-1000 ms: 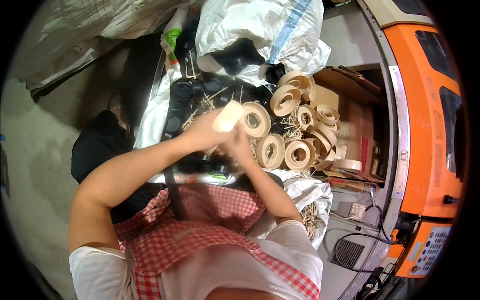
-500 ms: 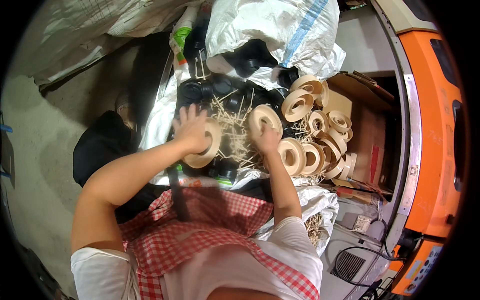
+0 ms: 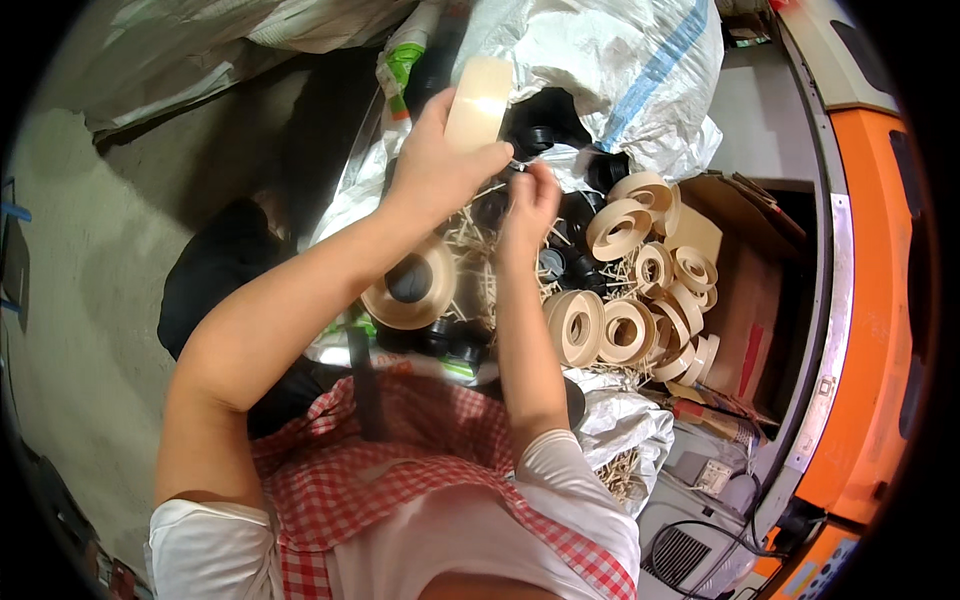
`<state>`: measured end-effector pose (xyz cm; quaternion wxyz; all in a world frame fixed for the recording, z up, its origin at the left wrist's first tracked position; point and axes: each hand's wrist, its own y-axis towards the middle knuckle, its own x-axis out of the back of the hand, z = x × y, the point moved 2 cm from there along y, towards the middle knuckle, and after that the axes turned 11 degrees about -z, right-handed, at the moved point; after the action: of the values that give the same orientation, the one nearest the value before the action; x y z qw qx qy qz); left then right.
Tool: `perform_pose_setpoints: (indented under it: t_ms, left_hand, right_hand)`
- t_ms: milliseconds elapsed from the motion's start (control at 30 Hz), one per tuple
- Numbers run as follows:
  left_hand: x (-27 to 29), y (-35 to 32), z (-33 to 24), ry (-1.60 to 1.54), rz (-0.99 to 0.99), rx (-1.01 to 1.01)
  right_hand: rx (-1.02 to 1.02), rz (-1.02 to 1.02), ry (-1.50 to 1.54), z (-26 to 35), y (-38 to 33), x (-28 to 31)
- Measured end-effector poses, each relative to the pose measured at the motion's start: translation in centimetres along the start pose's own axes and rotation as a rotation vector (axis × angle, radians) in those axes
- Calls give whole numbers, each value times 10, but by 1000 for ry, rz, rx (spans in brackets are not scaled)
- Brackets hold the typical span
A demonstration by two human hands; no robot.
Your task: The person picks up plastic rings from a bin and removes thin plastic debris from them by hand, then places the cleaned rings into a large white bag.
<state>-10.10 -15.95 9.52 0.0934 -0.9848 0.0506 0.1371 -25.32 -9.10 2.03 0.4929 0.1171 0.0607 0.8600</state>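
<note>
My left hand (image 3: 437, 165) is closed around a beige plastic ring (image 3: 482, 95), lifted and turned so its outer wall shows. My right hand (image 3: 528, 205) is close beside it, thumb and fingers pinched together near the ring's lower edge. Something small and shiny shows at those fingertips, too small to name. Below my left forearm lies another beige ring (image 3: 440, 290) with a dark round piece in its middle. Loose thin beige sticks (image 3: 470, 240) and black round plastic parts (image 3: 552, 263) are spread under my hands.
Several beige rings (image 3: 627, 330) are heaped at the right, beside an open cardboard box (image 3: 745, 300). A white woven sack (image 3: 640, 60) with black parts at its mouth stands at the back. An orange machine (image 3: 865, 300) borders the right side.
My left hand has moved up and away from the lower-left ring and now holds a raised ring. My right hand has left the pile and come up beside it. The view has shifted slightly.
</note>
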Motion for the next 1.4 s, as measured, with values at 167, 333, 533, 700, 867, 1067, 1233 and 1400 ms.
perform_pose_setpoints:
  t_ms: [167, 333, 533, 700, 867, 1067, 1233, 1400]
  left_hand:
    - [20, 1, 13, 43, -39, -1]
    - [13, 1, 3, 187, 13, -27]
    - [12, -22, 10, 74, 293, 193]
    - [1, -59, 5, -70, 483, 433]
    - [1, -67, 6, 313, 575, -35]
    - [7, -56, 2, 218, 948, 749]
    - [6, -75, 14, 292, 726, 41]
    - [7, -74, 14, 274, 679, 89]
  right_hand:
    - [-102, 415, -388, -20, -32, -69]
    - [68, 294, -673, -68, 4, -6]
    - [125, 56, -434, -16, 1, 57]
    - [-10, 202, -282, 23, -39, 58]
    - [-484, 362, 170, 47, -46, 78]
    - [1067, 888, -519, 99, -80, 98]
    - [-1004, 519, 203, 75, -65, 93]
    - [419, 355, -359, 70, -75, 96]
